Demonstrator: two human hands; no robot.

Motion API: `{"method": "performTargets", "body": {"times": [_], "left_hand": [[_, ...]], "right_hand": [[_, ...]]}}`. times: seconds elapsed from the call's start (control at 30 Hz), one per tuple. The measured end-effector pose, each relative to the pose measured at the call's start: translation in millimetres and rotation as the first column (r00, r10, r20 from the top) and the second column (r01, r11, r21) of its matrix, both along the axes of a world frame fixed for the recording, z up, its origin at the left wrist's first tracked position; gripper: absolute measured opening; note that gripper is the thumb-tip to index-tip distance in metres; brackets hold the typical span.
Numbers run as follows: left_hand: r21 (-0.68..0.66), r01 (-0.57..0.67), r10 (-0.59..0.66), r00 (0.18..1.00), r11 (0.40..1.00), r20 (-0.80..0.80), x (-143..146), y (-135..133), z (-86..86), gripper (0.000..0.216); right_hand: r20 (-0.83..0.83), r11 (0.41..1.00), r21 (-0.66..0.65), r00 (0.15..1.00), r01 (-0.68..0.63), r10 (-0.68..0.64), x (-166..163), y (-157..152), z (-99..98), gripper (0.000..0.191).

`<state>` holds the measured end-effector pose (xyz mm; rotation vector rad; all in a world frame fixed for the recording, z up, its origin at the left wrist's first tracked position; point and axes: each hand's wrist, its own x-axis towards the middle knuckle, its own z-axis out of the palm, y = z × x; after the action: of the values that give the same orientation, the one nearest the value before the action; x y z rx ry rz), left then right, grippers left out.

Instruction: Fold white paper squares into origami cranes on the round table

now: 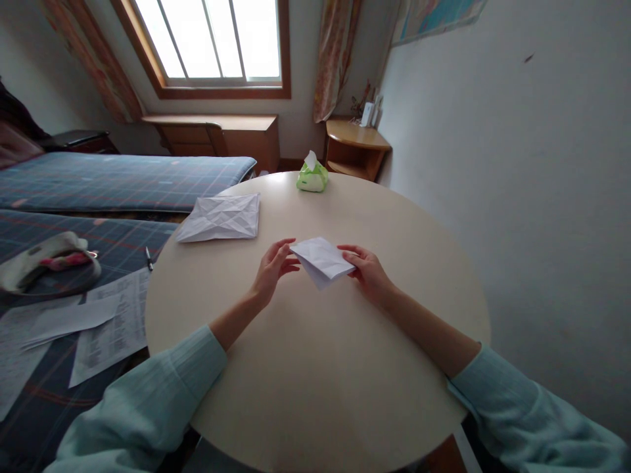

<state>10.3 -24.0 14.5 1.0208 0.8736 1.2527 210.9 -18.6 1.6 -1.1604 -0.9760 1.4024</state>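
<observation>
Round cream tabletop [325,374]; above it, the right hand [371,272] pinches a folded white paper sheet [323,256]; left hand [271,270] at the opposite corner, grip indeterminable.

The right hand [369,270] grips a folded paper [323,256] over the counter [320,361], the left hand [271,268] at its opposite corner; creased sheets [224,217] lie left, tissues [312,179] farther off.

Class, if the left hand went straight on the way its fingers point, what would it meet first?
Most likely the folded paper, right beside the left hand; whether they touch is unclear.
</observation>
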Motion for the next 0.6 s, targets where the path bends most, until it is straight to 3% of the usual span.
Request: {"method": "performTargets", "body": {"times": [0.17, 0.33, 0.5, 0.6], "left_hand": [[0.026, 0.063, -0.062, 0.998, 0.998, -0.024, 0.2, -1.2, 0.9, 0.043], [0.002, 0.053, -0.053, 0.998, 0.999, -0.024, -0.9, 0.0, -1.5, 0.041], [-0.055, -0.070, 0.068, 0.997, 0.996, -0.036, -1.1, 2.6, -3.7, 0.034], [-0.075, -0.138, 0.135, 0.990, 0.988, -0.045, -1.2, 3.9, -4.5, 0.033]], "right_hand": [[-0.012, 1.000, -0.021, 1.000, 0.004, -0.004, 1.7, 0.8, -0.4, 0.032], [0.028, 0.999, 0.041, 1.000, 0.013, -0.015, 1.3, -0.1, 0.3, 0.031], [0.075, 0.988, 0.152, 0.997, -0.013, 0.002, -0.4, -3.4, 2.0, 0.032], [0.058, 0.989, 0.133, 0.996, -0.071, 0.064, -2.3, -6.5, 3.1, 0.040]]}}
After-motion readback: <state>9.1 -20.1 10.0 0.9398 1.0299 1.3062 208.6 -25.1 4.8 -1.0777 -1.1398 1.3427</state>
